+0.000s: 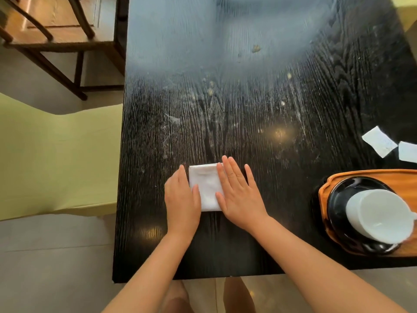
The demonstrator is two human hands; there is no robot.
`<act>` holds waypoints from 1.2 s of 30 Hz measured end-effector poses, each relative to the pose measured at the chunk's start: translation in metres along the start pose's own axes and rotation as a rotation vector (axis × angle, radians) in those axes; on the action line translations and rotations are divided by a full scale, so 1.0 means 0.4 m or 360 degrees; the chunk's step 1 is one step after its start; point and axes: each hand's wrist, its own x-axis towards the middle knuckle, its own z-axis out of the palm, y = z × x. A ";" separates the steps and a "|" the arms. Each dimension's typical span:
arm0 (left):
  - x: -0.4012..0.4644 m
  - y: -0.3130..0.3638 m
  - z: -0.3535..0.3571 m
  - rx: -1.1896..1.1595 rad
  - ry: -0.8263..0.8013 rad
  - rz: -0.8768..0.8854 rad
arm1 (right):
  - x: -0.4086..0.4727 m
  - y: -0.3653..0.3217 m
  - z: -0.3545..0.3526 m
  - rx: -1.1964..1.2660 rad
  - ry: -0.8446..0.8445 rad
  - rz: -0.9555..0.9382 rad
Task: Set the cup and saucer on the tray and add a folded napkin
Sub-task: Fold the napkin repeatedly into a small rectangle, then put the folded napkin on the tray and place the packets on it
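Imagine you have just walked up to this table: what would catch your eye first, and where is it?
First, the two hands pressed flat on a folded white napkin near the front edge of the dark table, left hand on its left side and right hand on its right. Next, at the right, a white cup on a black saucer on an orange wooden tray.

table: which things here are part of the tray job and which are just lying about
Part of the job:
- white napkin, folded, flat under the left hand and right hand
- white cup on the black saucer
- wooden tray under them

Just lying about:
- two white paper pieces on the table, beyond the tray
- wooden chair, top left
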 end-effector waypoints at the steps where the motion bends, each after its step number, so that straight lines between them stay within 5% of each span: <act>1: 0.000 0.017 -0.006 -0.0096 0.0046 -0.0098 | 0.001 0.000 0.000 -0.0001 0.0001 -0.0005; 6: 0.048 0.024 -0.043 -0.0427 -0.0218 -0.0576 | -0.005 0.000 0.002 0.0018 -0.0009 -0.0002; 15: -0.001 0.052 -0.077 -0.0834 -0.0338 -0.0451 | -0.041 -0.013 -0.007 0.0195 0.0082 0.0215; 20: -0.018 0.076 -0.122 -0.1169 -0.0476 -0.0487 | -0.070 -0.034 -0.079 0.1141 0.0259 0.0616; 25: -0.046 0.120 -0.203 -0.1357 -0.0637 -0.0513 | -0.097 0.031 -0.217 0.2379 -0.0277 0.0989; 28: -0.075 0.157 -0.248 -0.1310 -0.0644 -0.0496 | -0.128 0.051 -0.287 0.2506 -0.0425 0.0857; 36: -0.147 0.311 -0.346 -0.1209 -0.0493 -0.0374 | -0.210 0.073 -0.492 0.2385 -0.0109 0.0761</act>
